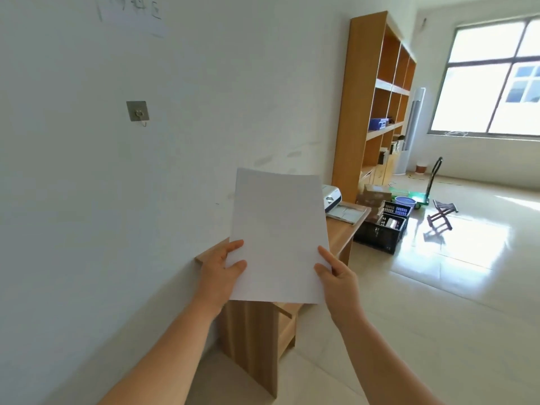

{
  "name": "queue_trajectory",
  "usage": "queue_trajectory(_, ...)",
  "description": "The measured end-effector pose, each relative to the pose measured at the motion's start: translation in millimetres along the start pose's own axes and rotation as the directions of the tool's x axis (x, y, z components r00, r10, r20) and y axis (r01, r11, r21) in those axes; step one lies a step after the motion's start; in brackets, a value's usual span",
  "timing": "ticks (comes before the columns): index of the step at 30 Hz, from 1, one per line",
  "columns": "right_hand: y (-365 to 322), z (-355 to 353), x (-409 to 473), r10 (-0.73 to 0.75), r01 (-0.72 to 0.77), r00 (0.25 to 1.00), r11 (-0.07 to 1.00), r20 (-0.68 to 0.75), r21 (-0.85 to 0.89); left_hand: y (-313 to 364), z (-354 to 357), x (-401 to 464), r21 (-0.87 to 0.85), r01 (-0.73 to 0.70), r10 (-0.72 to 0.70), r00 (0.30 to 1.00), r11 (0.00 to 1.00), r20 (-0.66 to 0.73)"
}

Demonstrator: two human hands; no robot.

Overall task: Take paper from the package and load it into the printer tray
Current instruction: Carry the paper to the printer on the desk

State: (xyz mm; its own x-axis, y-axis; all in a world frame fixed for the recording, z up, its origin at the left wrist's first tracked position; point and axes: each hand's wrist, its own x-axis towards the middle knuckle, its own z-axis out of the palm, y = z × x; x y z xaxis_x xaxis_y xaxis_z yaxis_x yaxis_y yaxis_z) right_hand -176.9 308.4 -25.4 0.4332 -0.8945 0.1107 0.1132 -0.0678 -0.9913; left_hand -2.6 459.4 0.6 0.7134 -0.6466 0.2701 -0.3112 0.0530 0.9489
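I hold a stack of white paper upright in front of me, above a wooden desk. My left hand grips its lower left edge, thumb on the front. My right hand grips its lower right edge. Behind the sheets, at the far end of the desk, a white printer peeks out, mostly hidden by the paper. A flat grey tray or package lies beside the printer; I cannot tell which it is.
A white wall with a metal hook runs along the left. A tall wooden bookshelf stands beyond the desk. On the tiled floor lie a black crate, a blue basin, a green hand cart and a folding stool.
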Motion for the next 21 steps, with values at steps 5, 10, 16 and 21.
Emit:
queue_trajectory(5, 5, -36, 69, -0.020, 0.013, 0.991, 0.999, -0.136, -0.045, -19, 65, 66, -0.053, -0.008, 0.015, 0.992, 0.999, 0.122)
queue_trajectory(10, 6, -73, 140, -0.024, -0.001, 0.966, 0.995, -0.257, -0.097, -26, 134, 135, -0.181, 0.054, -0.009, 0.971, 0.982, 0.238)
queue_trajectory(16, 19, -125, 206, -0.016, -0.023, 0.931, 0.995, -0.365, -0.101, -39, 219, 196, -0.232, 0.109, -0.026, 0.942, 0.967, 0.335)
queue_trajectory(21, 32, -170, 266, -0.020, -0.015, 0.915, 0.997, -0.404, -0.082, -44, 291, 242, -0.220, 0.106, -0.018, 0.930, 0.970, 0.368)
